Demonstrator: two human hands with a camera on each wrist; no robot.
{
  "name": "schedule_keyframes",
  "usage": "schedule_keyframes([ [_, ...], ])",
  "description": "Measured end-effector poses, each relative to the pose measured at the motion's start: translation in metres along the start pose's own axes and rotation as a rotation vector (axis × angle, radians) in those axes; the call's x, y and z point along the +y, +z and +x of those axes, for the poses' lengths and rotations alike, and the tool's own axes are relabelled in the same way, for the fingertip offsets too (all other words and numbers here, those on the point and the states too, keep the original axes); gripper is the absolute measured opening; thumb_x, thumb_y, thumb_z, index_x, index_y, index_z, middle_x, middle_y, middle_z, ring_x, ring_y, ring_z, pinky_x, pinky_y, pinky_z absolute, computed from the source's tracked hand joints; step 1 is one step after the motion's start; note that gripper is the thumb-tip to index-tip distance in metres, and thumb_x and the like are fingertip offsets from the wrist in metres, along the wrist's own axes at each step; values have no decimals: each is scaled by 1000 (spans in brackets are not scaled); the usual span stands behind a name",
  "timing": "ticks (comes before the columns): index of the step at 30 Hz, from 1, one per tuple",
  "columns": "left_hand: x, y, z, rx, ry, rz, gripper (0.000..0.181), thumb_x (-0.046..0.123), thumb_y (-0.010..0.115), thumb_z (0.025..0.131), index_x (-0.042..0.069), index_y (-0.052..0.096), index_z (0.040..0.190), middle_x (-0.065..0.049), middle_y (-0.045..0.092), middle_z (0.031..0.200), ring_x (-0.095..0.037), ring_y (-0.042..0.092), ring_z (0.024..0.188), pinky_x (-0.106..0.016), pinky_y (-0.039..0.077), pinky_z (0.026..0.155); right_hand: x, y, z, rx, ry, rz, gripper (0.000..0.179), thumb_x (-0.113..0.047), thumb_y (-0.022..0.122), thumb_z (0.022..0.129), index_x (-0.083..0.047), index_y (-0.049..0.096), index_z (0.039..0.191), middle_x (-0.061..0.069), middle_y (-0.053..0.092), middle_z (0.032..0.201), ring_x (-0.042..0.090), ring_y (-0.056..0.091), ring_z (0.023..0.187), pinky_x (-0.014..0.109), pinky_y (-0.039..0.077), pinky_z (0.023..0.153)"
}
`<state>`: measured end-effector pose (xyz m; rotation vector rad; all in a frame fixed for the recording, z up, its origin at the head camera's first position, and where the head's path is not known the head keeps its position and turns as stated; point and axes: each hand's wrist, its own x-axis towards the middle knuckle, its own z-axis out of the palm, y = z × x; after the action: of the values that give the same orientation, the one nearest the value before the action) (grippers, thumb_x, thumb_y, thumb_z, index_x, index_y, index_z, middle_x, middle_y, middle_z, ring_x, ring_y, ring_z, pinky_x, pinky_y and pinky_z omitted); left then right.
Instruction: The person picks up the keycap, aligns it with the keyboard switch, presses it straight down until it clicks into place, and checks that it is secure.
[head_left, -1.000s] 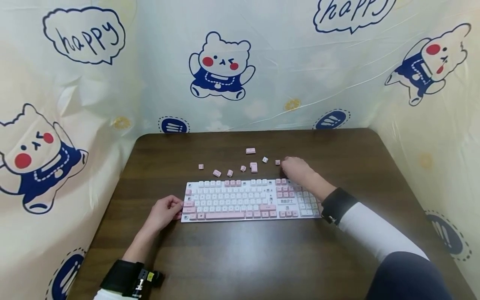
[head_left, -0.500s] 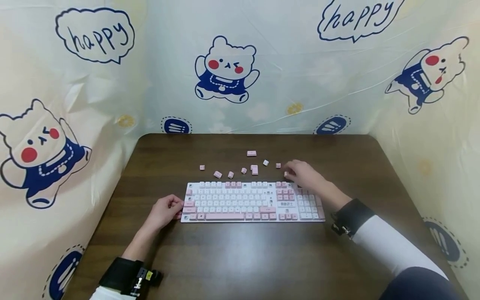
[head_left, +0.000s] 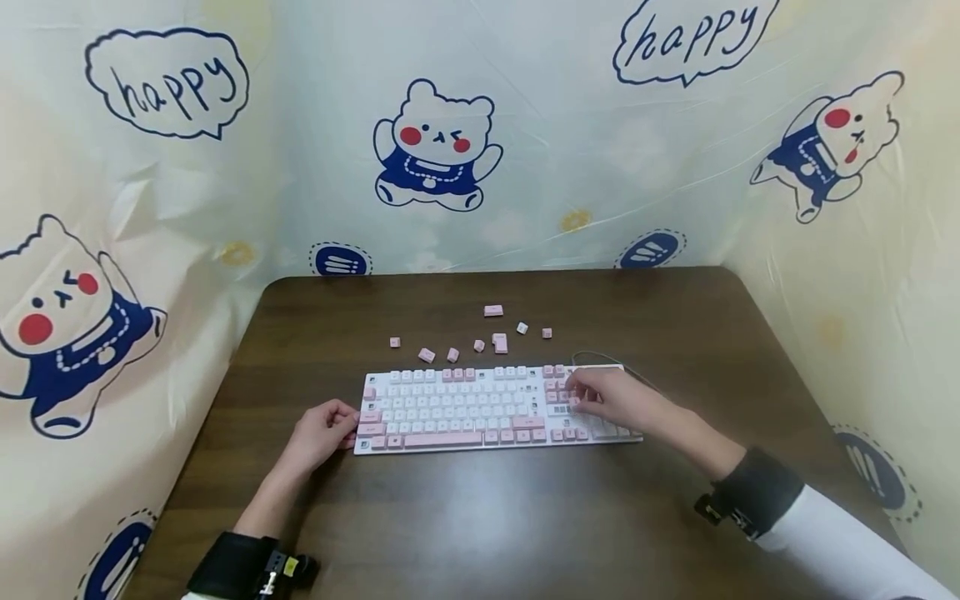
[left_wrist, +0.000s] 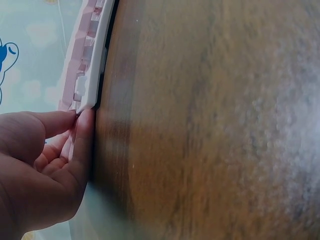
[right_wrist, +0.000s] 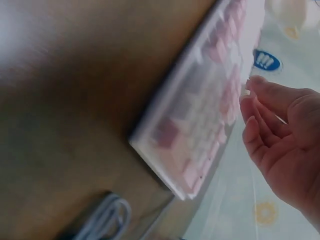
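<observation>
A white and pink keyboard (head_left: 450, 414) lies flat on the brown table. My left hand (head_left: 324, 429) holds its near left corner; in the left wrist view, thumb and index finger (left_wrist: 85, 132) pinch that corner at the edge. Over the keyboard's right part is my right hand (head_left: 618, 396), fingertips close above the keys. Between its thumb and index finger it pinches a small keycap (right_wrist: 248, 86), mostly covered by the fingers. Several loose pink and white keycaps are scattered behind the keyboard, among them a wide pink one (head_left: 493, 311) and a small one (head_left: 547, 333).
A thin cable (head_left: 600, 356) runs behind the keyboard's right end, and a coiled cable (right_wrist: 107, 217) shows in the right wrist view. Bare brown table (head_left: 480, 517) lies in front of the keyboard. A printed curtain (head_left: 540, 167) hangs round the table's back and sides.
My right hand has come from the loose keycaps behind the keyboard back toward me, over its right keys, carrying a keycap. The left hand keeps its hold on the corner.
</observation>
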<state>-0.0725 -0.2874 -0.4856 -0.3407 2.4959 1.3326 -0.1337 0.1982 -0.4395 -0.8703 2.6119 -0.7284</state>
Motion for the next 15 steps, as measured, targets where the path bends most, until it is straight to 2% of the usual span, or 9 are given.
schedule_keyframes([
  [8,3,-2,0,9,-5,23,18,12,62,105,-5,64,110,-10,66,87,-16,64,74,-23,57,65,0,14,-9,-10,-127,-14,24,-17,74,98,-12,76,121,0,74,113,13,66,98,36,58,89],
  [15,1,1,-1,-4,-19,10,19,13,62,105,-5,64,112,-10,67,89,-16,64,75,-23,57,66,-4,27,-10,64,-179,-50,15,-12,77,95,-9,78,110,-1,71,101,11,63,89,32,58,81],
])
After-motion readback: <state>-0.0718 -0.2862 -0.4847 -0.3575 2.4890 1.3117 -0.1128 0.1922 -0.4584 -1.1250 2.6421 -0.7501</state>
